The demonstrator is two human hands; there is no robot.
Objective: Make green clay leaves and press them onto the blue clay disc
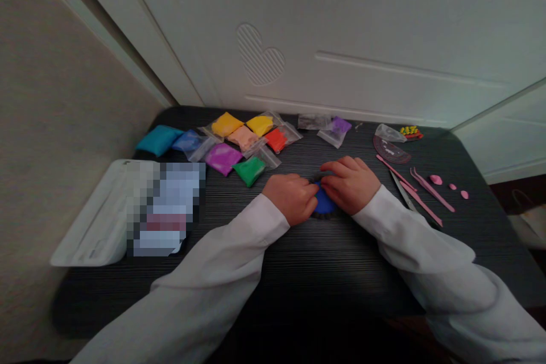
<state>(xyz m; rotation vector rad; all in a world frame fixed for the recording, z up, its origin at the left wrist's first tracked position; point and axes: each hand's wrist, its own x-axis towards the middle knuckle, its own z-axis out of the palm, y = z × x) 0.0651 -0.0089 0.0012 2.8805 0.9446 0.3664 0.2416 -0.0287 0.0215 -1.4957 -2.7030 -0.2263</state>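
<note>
A round blue clay piece (325,203) with a dark, bumpy rim lies on the black table in front of me. My left hand (290,198) is closed at its left edge, thumb and fingertips pinching there. From the upper right, my right hand (350,183) bends over it, with thumb and fingers closed on its top edge. The fingers of both hands nearly meet and cover the upper part of the piece. Whether a smaller bit sits between the fingertips is hidden.
Several clay packets, among them a green one (249,171) and a purple one (341,124), lie along the back. Pink tools (420,203), scissors (403,190), tweezers (433,190) and pink lumps (435,180) lie right. A white case (100,216) and a blurred-out phone (170,210) are left.
</note>
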